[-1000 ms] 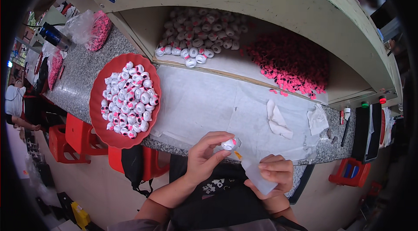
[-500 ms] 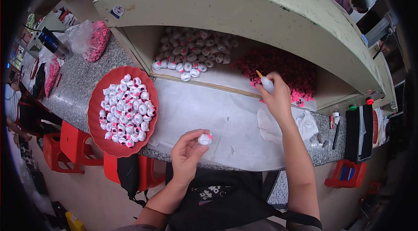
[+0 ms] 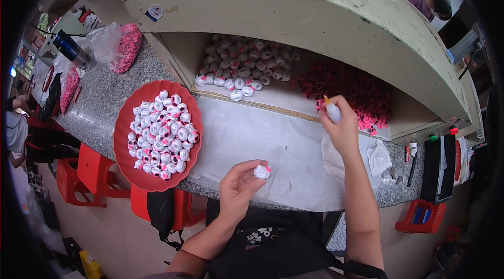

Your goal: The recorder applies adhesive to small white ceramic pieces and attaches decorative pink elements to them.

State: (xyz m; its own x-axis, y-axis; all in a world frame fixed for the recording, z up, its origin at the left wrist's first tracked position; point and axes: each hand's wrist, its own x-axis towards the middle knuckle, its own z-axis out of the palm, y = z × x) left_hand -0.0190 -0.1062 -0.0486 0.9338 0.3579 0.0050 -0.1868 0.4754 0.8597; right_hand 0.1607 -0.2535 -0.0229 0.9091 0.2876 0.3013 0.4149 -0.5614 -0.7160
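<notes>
Granite-speckled counter (image 3: 105,101) runs under a big curved, chipped cream shelf hood (image 3: 315,11), and the layout seems arranged so each stock sits within one arm's reach. A pale sheet (image 3: 247,137) covers the counter in front of the person, probably to keep the work surface clean. Inside the recess, a heap of white pieces (image 3: 244,63) lies to the left and a heap of small pink pieces (image 3: 349,90) to the right, apart from each other so the kinds do not mix. On the counter to the left, a round red tray (image 3: 126,168) holds a mound of white pieces with pink marks on them, close beside the left arm. A clear bag of pink bits (image 3: 126,48) sits farther back on the left, and crumpled white cloths (image 3: 378,155) lie near the right forearm. The right hand (image 3: 341,129) stretches forward to the edge of the pink heap, fingers closed around a small white applicator with an orange tip (image 3: 332,111), tip pointing up and away. The left hand (image 3: 239,189) stays low over the near edge of the sheet, thumb and fingertips pinching a small white piece (image 3: 261,172). That piece is rounded, glossy white, with a pink spot on its right side, held up off the sheet and turned toward the person.
</notes>
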